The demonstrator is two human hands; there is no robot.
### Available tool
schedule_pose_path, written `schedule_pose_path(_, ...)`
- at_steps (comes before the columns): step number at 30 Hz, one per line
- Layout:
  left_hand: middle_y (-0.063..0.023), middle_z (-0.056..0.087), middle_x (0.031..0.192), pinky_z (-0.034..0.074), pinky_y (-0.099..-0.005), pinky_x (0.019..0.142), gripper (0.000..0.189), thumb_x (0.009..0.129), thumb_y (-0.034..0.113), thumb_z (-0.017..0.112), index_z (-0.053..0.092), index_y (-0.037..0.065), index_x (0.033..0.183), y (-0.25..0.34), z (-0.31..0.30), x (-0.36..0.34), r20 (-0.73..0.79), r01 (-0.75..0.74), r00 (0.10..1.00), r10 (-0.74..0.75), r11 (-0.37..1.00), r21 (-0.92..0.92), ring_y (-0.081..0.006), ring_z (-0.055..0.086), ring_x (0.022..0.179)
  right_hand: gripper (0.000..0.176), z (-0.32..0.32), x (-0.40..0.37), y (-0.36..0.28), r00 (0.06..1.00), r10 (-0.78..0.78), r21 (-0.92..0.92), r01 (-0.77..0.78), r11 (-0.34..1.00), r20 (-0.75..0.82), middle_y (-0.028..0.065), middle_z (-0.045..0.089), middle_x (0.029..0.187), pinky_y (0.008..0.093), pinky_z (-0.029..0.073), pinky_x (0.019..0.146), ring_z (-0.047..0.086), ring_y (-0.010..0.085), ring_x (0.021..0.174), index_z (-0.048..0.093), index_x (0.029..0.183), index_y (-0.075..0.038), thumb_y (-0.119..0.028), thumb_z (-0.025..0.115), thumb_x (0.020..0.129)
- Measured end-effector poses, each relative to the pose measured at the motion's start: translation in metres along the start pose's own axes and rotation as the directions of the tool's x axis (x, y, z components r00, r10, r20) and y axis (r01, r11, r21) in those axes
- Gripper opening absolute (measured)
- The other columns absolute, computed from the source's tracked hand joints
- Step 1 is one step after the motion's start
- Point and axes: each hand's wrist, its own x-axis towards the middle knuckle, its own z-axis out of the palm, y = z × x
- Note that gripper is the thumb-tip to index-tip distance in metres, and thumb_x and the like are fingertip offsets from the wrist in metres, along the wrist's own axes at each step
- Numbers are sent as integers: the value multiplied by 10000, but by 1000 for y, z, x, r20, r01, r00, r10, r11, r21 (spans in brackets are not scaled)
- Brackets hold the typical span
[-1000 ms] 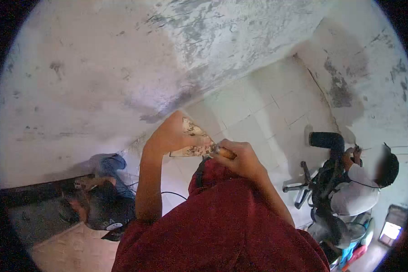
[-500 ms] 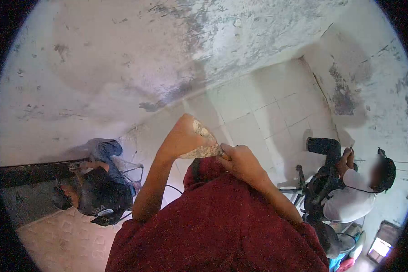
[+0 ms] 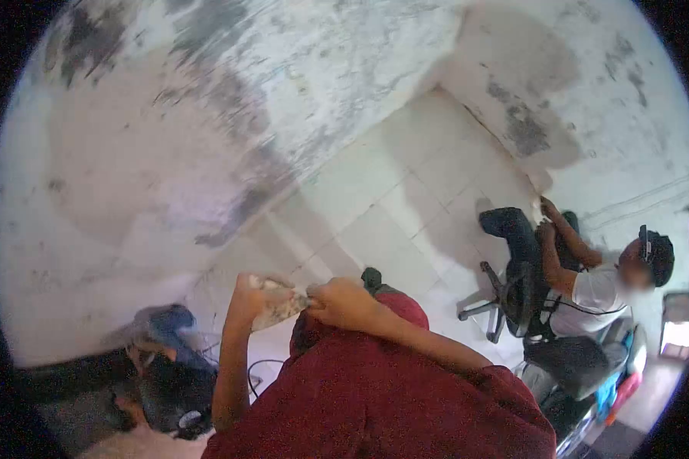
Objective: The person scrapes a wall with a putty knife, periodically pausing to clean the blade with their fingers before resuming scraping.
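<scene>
**Desk:** While the worker in the red shirt (image 3: 375, 398) stands above a white tiled floor (image 3: 390, 206), what sits between the two hands?

**Photographer:** A crusted blade (image 3: 285, 307), pale and flat, held just ahead of the shirt's collar. The left hand (image 3: 254, 297) has its fingers folded over the far end. The right hand (image 3: 346, 303) is fisted round the near end, and any handle is hidden inside that grip.

**Desk:** How would it handle?

**Photographer:** Light and stiff, by the look of it, with a rough, crumbly coating that could flake off or scrape skin. The near end, under the right fist, looks the surer place to take hold, and the thin edges are best left alone. Motion blur softens the detail, so I cannot tell what it is made of.

**Desk:** Who else is in the frame?

**Photographer:** A person in a white shirt (image 3: 593, 294), seated on an office chair (image 3: 513, 298) at right, has a hand up on the patchy wall (image 3: 207, 115). Another person, in a dark cap (image 3: 168, 394), crouches low at left near the foot of the wall.
</scene>
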Motion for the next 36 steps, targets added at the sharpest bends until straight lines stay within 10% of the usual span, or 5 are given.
schedule_pose_path(18,-23,565,718,462,-221,580,287,592,-52,649,621,-5,874,-16,62,6,43,-121,991,124,990,-70,-96,552,657,209,-6,-35,50,986,93,-3,-94,996,140,198,584,767,466,439,682,561,357,776,580,861,-63,-193,525,707)
schedule_pose_path(36,-107,602,827,462,-281,710,272,874,172,482,521,5,1086,-9,-73,9,-102,-271,961,256,944,-189,-142,580,774,302,49,81,-10,981,102,110,-121,987,167,213,584,720,422,443,643,573,368,706,570,882,-18,-274,598,724)
